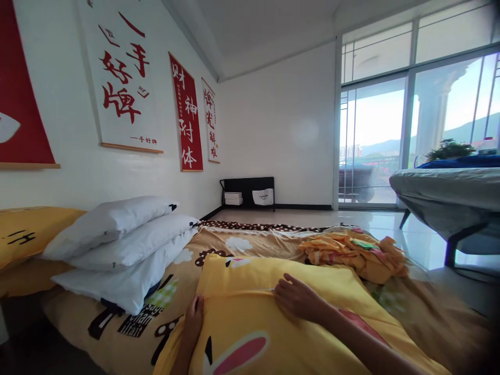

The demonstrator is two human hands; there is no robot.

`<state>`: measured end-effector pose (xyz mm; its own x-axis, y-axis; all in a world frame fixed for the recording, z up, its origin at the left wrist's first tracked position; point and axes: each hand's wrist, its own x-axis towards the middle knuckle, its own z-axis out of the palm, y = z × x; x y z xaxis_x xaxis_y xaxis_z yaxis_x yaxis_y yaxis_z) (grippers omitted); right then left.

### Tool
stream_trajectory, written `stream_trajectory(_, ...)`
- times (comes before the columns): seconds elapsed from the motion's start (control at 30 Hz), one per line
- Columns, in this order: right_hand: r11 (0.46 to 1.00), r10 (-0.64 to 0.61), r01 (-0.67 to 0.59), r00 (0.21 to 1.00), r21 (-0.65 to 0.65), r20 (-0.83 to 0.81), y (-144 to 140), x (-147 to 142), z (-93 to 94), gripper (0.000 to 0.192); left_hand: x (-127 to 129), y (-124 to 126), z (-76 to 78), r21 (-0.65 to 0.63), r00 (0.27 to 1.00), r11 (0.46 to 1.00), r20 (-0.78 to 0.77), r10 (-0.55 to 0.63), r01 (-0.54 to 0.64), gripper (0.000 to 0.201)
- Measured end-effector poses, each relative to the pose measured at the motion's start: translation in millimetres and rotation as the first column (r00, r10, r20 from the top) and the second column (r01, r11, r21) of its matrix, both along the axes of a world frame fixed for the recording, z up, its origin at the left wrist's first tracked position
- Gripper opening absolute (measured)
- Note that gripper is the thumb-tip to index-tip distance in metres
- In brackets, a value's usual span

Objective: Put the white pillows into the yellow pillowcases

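Observation:
A yellow pillow in a cartoon-print case [242, 307] lies on the bed in front of me. My left hand [193, 317] rests on its left edge, fingers curled against the fabric. Palm down, my right hand [299, 299] presses flat on the top of the pillow with its fingers spread toward the far edge. Neither hand lifts anything.
Three white pillows [121, 245] are stacked at the left by the wall. A crumpled yellow cloth [351, 252] lies further along the patterned bedsheet [258, 237]. A grey bed [449, 198] stands at the right near the glass doors. Red banners hang on the wall.

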<state>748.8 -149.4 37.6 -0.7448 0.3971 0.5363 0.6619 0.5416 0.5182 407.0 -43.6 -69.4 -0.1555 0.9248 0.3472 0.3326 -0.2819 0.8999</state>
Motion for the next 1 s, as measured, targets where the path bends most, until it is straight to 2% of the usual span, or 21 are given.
stream_trajectory(0.13,0.995,-0.09,0.086,0.992,-0.046,-0.093,-13,30,-6.6,0.031,-1,4,-0.7,-0.015,1.0,1.0,-0.016,0.023,-0.023,0.059)
stream_trajectory(0.23,0.983,-0.172,0.179,0.976,0.044,-0.131,-22,44,-18.0,0.028,0,4,2.0,-0.005,0.999,1.0,-0.044,0.02,-0.02,0.059)
stream_trajectory(0.37,0.963,-0.183,0.22,0.958,0.157,-0.219,-28,47,-33.5,0.025,1,2,2.6,0.023,0.994,1.0,-0.105,0.018,-0.016,0.051)
stream_trajectory(0.47,0.967,-0.153,0.216,0.917,0.135,-0.367,-24,45,-49.7,0.025,-3,5,3.4,0.148,0.941,0.987,-0.322,0.108,-0.063,0.043)
stream_trajectory(0.57,0.979,-0.114,0.189,0.811,0.072,-0.574,-16,47,-69.0,0.024,5,3,18.8,0.355,0.83,0.931,-0.491,0.266,-0.088,0.033)
stream_trajectory(0.63,0.991,-0.098,0.136,0.745,0.005,-0.66,-11,49,-78.7,0.025,28,-11,40.6,0.448,0.818,0.894,-0.52,0.248,0.014,0.029)
stream_trajectory(0.7,0.995,-0.094,0.092,0.71,-0.04,-0.698,-10,51,-83.2,0.025,66,-34,67.7,0.458,0.811,0.862,-0.577,0.102,0.218,0.028)
stream_trajectory(0.77,0.995,-0.092,0.084,0.697,-0.046,-0.711,-12,51,-83.2,0.026,114,-61,93.9,0.356,0.713,0.82,-0.696,-0.087,0.448,0.03)
stream_trajectory(0.83,0.995,-0.097,0.087,0.687,-0.051,-0.72,-16,51,-81.0,0.027,162,-85,113.4,0.202,0.593,0.791,-0.77,-0.236,0.577,0.033)
stream_trajectory(0.9,0.995,-0.101,0.079,0.672,-0.065,-0.734,-21,51,-78.5,0.029,199,-99,122.5,0.105,0.53,0.786,-0.791,-0.306,0.61,0.032)
stream_trajectory(1.0,0.99,-0.135,0.057,0.633,-0.128,-0.762,-28,50,-74.7,0.029,228,-102,116.2,0.086,0.556,0.815,-0.772,-0.309,0.572,0.029)
